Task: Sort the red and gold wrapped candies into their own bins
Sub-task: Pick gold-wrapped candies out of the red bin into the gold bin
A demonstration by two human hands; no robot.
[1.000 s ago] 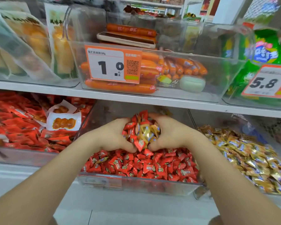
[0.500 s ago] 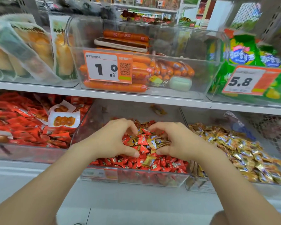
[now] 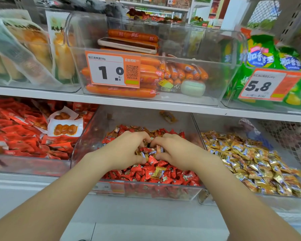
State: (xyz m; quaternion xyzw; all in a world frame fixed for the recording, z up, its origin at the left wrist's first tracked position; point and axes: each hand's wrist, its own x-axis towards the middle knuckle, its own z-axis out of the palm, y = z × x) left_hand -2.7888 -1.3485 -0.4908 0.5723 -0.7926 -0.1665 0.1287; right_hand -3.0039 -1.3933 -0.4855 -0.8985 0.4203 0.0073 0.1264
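Observation:
A clear middle bin (image 3: 146,190) on the lower shelf holds a heap of red wrapped candies (image 3: 170,176) with some gold wrapped candies mixed in, one (image 3: 158,172) lying near the front. The clear bin to its right (image 3: 250,199) is full of gold candies (image 3: 254,164). My left hand (image 3: 127,150) and my right hand (image 3: 175,152) sit side by side down on the heap, fingers curled in toward each other round a small clump of mixed candies (image 3: 150,152) between them.
A bin of red snack packets (image 3: 21,136) stands to the left. The shelf above carries a clear bin of orange sausages (image 3: 146,73) with a 1.0 price tag, a phone lying on top, and green bags (image 3: 268,58) with a 5.8 tag.
Both hands came down from holding a raised double handful of candies. They now rest low on the heap, with only a small clump left between the fingers.

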